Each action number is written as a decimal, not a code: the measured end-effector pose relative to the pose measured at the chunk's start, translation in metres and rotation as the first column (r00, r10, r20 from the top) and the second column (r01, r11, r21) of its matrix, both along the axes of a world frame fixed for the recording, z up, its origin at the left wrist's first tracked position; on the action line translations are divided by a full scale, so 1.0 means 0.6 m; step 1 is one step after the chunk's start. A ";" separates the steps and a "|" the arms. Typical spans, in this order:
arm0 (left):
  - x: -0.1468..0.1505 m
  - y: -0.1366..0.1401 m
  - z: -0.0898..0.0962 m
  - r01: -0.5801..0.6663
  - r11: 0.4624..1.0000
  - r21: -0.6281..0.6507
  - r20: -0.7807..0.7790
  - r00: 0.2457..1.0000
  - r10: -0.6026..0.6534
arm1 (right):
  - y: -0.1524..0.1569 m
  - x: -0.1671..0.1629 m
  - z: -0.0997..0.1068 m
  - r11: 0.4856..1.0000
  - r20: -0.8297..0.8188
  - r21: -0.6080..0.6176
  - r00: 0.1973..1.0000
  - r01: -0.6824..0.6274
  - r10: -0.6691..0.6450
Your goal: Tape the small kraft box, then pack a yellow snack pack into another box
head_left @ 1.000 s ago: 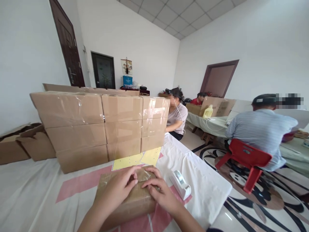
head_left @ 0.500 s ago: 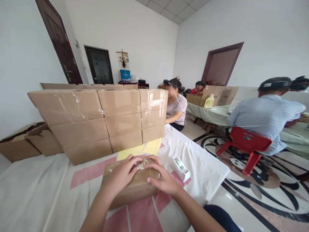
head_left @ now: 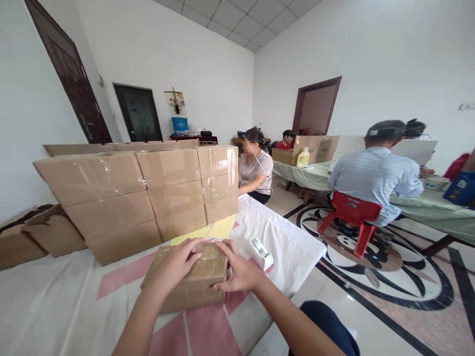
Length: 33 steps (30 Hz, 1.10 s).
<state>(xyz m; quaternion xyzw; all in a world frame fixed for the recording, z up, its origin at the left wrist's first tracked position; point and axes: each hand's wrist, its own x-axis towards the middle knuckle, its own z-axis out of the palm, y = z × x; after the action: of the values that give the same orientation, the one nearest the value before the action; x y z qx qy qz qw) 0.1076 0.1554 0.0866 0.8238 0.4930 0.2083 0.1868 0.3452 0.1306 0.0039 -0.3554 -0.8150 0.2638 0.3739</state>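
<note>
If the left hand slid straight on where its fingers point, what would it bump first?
Probably the stacked cartons, beyond the taped box that the left hand touches; depth is hard to judge.

Box: one brown cardboard carton (head_left: 206, 271), low and oblong, plain-sided.
Top: closed and flat, with shiny, slightly wrinkled clear tape (head_left: 210, 251) across it.
Pose: lies level on its base, one long side facing the viewer, turned slightly askew.
Place: on the surface (head_left: 297, 243), set in from its near edge, left of its right-hand corner and well apart from that corner.
Hidden: parts of both ends.
</note>
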 end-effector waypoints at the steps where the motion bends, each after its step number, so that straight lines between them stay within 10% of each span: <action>1: 0.004 -0.001 0.000 -0.012 1.000 0.001 -0.005 1.000 0.012 | -0.004 -0.001 -0.002 1.000 -0.017 0.016 1.000 0.004 -0.004; 12: 0.010 -0.013 -0.016 -0.240 0.939 0.246 -0.244 0.922 0.300 | -0.059 -0.004 -0.030 0.994 -0.120 0.050 0.988 0.099 -0.093; 16: 0.024 -0.081 -0.007 -0.349 0.837 0.421 0.126 0.937 0.327 | -0.089 0.004 -0.007 0.980 -0.179 0.091 0.971 0.177 -0.158; 19: 0.032 -0.160 -0.023 -0.503 0.811 0.300 0.551 0.785 0.283 | -0.103 0.037 0.027 0.930 -0.311 0.158 0.911 0.331 -0.271; 23: 0.018 -0.226 -0.069 -0.675 0.738 0.029 0.825 0.433 0.364 | -0.116 0.142 0.075 0.727 -0.468 0.075 0.668 0.683 -0.579; 28: -0.097 -0.211 -0.104 -0.614 0.789 0.021 0.618 0.628 0.473 | -0.122 0.298 0.070 0.326 -0.305 0.080 0.335 0.942 -0.892; 33: -0.271 -0.197 -0.137 -0.675 0.738 0.008 0.371 0.687 0.625 | -0.055 0.337 -0.005 0.205 0.101 0.063 0.198 0.977 -0.975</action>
<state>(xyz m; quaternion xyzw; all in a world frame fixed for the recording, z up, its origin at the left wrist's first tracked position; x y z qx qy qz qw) -0.0547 0.0371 0.0044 0.5564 0.6961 0.4365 0.1239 0.5475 0.0973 0.0008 -0.8072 -0.4269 -0.0466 0.4049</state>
